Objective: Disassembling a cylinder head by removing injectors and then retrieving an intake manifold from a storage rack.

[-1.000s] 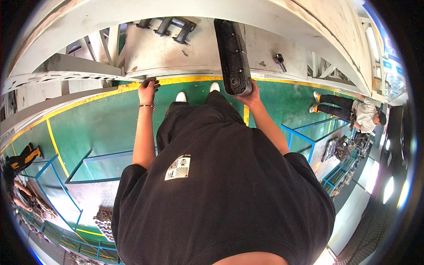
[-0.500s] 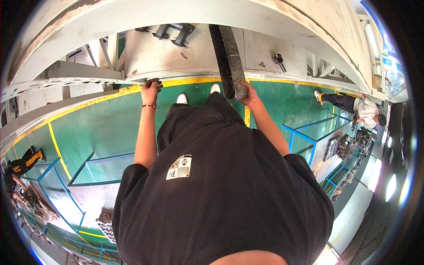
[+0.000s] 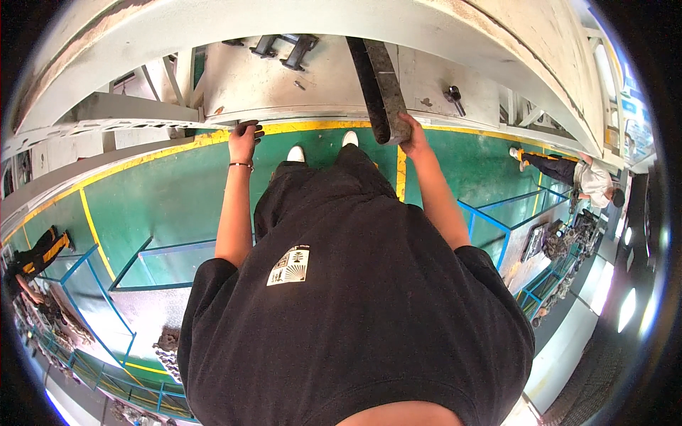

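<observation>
A long dark metal channel [image 3: 383,92] reaches from the pale work surface out past its front edge toward me. My right hand [image 3: 416,135] is closed round the right side of its near end. The channel's far end is hidden by the white beam. At the left, my left hand [image 3: 244,140] is held close to the surface's front edge, its fingers loosely bent and a little apart. Nothing shows in it, though its fingertips are dark and hard to make out.
Black metal brackets [image 3: 297,53] and a dark round-headed tool [image 3: 455,99] lie on the pale surface [image 3: 249,85]. A white beam [image 3: 341,20] arches over it. Behind me are blue railings [image 3: 163,250]. One person [image 3: 593,177] stands at far right, another [image 3: 42,257] at far left.
The channel's near end and my right hand have shifted slightly right and farther from me. My left hand has barely moved.
</observation>
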### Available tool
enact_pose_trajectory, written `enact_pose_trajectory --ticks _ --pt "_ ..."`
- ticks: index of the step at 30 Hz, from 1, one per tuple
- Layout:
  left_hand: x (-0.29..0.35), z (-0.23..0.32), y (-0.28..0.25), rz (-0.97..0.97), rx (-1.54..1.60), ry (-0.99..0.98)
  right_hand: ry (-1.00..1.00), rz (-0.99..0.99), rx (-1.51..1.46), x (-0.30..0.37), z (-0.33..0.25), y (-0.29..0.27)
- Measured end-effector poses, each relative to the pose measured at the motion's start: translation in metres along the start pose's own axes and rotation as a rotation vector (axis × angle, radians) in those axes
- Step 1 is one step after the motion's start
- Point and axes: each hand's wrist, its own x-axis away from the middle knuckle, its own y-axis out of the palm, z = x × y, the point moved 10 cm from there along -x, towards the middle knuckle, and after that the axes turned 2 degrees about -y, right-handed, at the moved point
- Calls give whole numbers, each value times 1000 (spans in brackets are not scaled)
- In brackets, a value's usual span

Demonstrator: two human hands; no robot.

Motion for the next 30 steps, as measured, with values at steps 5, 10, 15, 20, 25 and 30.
enact_pose_trajectory --ticks 5,10,15,20,25,30 --pt "4 -3 -10 34 7 -3 -15 -25 196 -17 -34 20" --pt "16 -8 -22 101 47 -12 -435 74 835 -36 -88 41" --pt "35 -11 -35 177 84 1 -542 438 1691 -49 -109 57" --pt "73 -21 -58 318 152 0 -480 398 1807 -72 -104 64" --pt "126 -54 -67 482 260 -32 -428 365 1874 -106 -99 49" --pt "166 -90 -47 601 301 -89 -430 295 1922 -130 -102 26"
